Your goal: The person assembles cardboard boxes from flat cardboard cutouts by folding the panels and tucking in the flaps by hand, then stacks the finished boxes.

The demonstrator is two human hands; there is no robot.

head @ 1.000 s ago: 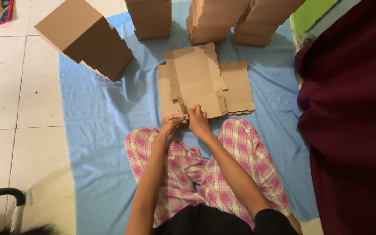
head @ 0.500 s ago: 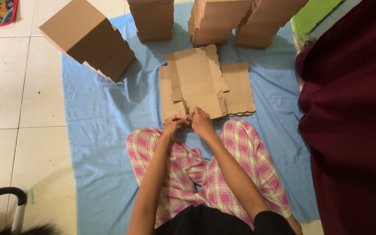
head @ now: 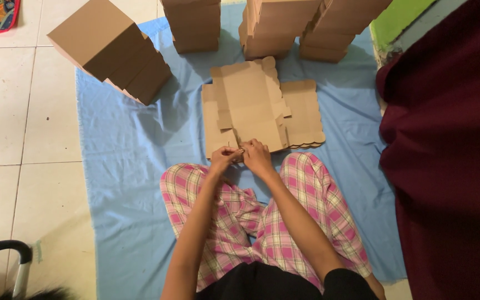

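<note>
Little has shifted in the last second — both hands stay at the near edge of the flat cardboard blank (head: 254,108) on the blue sheet (head: 123,144), left hand (head: 223,157) and right hand (head: 256,155) fingers pinching a flap, folded boxes (head: 112,47) stacked within reach.

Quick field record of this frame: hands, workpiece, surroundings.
left hand: pinching near edge of the flat cardboard blank
right hand: on the same edge, touching the left hand
blank: unfolded, lying on the blue sheet
folded boxes: stacked at the sheet's far left
cardboard stacks: along the far edge
posture: seated, plaid trousers
</note>
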